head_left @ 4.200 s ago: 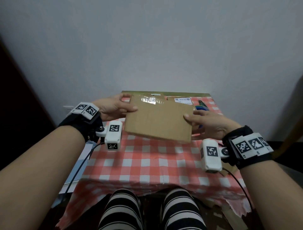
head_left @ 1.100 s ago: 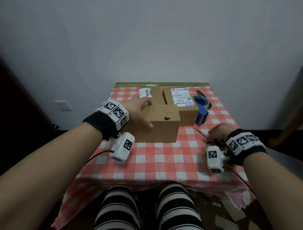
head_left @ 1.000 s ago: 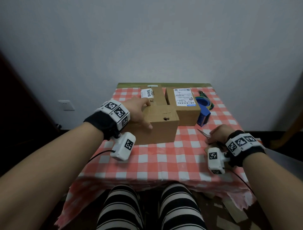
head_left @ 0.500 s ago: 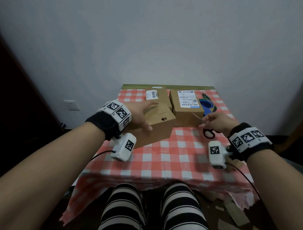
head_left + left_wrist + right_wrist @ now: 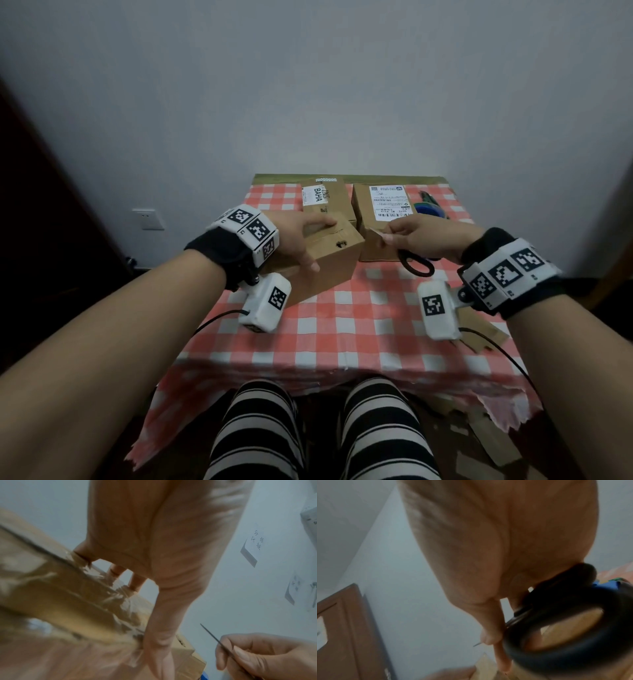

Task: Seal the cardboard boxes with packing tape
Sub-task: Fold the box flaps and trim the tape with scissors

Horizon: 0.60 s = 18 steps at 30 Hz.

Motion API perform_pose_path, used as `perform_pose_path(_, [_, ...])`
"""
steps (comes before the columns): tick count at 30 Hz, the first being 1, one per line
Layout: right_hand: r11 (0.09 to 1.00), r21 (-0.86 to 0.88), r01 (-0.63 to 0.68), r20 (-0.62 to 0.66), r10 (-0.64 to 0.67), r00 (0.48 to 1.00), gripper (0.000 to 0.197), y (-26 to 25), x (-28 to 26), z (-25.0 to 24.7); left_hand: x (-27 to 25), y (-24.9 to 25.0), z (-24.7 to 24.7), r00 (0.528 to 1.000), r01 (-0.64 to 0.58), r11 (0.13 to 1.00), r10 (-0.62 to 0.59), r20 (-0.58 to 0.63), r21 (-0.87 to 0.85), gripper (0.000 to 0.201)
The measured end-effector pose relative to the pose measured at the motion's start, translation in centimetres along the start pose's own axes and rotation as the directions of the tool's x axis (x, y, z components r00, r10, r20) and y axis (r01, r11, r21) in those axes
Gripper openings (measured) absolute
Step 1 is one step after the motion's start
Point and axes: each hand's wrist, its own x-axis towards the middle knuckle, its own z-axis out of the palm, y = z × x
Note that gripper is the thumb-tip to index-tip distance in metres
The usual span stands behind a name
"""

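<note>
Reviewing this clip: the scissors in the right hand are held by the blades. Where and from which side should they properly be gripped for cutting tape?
By the black loop handles. The right hand pinches the scissors around the blades, tip toward the tilted box; the loops hang below the hand toward the person. Judging by that pose, thumb and fingers should enter the loops from the near side, blades kept pointing away.

Head camera high, looking down and forward over the bench [image 5: 342, 329], wrist cameras close under each palm, facing far, sharing the near box [image 5: 329, 260].
</note>
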Motion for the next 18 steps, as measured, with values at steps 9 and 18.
perform_pose_path(9, [0.995, -0.075, 0.065, -0.041, -0.068, 0.997, 0.004, -1.5, 0.1, 1.1, 0.1, -0.2, -0.3, 1.0, 0.019, 1.0, -0.019, 0.016, 0.014, 0.094])
perform_pose_path(18, [0.933, -0.359, -0.032, -0.165, -0.03, 0.986, 0.012, -4.3, -0.2, 1.4, 0.1, 0.0, -0.4, 1.0, 0.002, 0.997, -0.002, -0.004, 0.082, 0.092])
